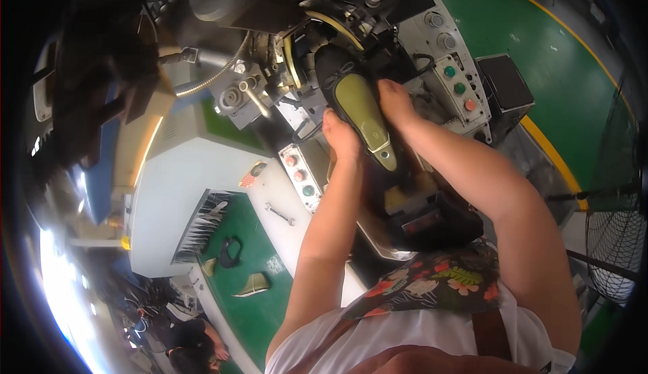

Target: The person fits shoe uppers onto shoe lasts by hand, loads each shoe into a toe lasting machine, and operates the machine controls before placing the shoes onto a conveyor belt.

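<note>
A black shoe upper with a small bow is stretched over an olive-green shoe last. Its toe points away from me, in between the curved brass-coloured jaws of a machine. My left hand is closed against the near left side of the shoe. On the other side my right hand grips it a little farther forward. The palm-side fingers of both hands are partly hidden by the shoe. Dark machine parts lie below its heel end.
Button panels flank the shoe, one left, one right. A wrench lies on a white ledge. Beside it, a green conveyor carries a shoe-like piece and a dark strap-like piece near a bristle curtain. Another person is lower left.
</note>
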Available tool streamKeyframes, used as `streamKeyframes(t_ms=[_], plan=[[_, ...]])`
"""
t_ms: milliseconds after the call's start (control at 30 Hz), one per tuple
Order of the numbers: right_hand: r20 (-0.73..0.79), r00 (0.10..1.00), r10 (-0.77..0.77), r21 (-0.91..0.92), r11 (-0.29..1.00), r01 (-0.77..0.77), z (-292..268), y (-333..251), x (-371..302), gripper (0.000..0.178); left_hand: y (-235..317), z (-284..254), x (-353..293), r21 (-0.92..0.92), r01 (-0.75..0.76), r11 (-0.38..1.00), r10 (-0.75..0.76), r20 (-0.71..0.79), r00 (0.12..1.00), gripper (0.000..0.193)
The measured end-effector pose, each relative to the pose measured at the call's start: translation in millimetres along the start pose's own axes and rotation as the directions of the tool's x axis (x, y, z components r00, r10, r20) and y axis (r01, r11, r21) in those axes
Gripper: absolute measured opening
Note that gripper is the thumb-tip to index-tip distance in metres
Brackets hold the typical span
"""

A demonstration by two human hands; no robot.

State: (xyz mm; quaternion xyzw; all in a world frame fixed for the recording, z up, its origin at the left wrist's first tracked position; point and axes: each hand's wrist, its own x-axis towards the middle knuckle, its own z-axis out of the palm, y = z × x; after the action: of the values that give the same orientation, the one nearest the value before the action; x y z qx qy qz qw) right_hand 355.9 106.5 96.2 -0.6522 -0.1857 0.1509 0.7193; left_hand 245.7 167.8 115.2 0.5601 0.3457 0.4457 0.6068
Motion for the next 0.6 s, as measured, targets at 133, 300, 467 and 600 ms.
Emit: streamKeyframes(t_ms=[133, 300, 467, 600], plan=[[0.052, 0.999, -0.003, -0.011, 1.000, 0.004, 2, 2, 4, 0.040, 4, -2, -1, 0.125, -0.024, 0.992, 0.020, 0.033, 0.999, 0.037], [0.036, 0.999, -0.015, 0.009, 1.000, 0.015, -1, 1, 1, 0.036, 11, 4, -5, 0.027, 0.006, 1.000, -0.006, 0.025, 1.000, 0.040], [0.055, 0.998, 0.029, 0.036, 0.999, -0.031, -2, -9, -7, 0.037, -10, -11, 4, 0.172, -0.061, 0.983, 0.042, 0.114, 0.993, 0.035], [0.026, 0.999, 0.042, 0.045, 0.998, -0.043, -3, -21, -13, 0.037, -17, -13, 6, 0.084, 0.016, 0.996, -0.024, 0.096, 0.995, 0.034]])
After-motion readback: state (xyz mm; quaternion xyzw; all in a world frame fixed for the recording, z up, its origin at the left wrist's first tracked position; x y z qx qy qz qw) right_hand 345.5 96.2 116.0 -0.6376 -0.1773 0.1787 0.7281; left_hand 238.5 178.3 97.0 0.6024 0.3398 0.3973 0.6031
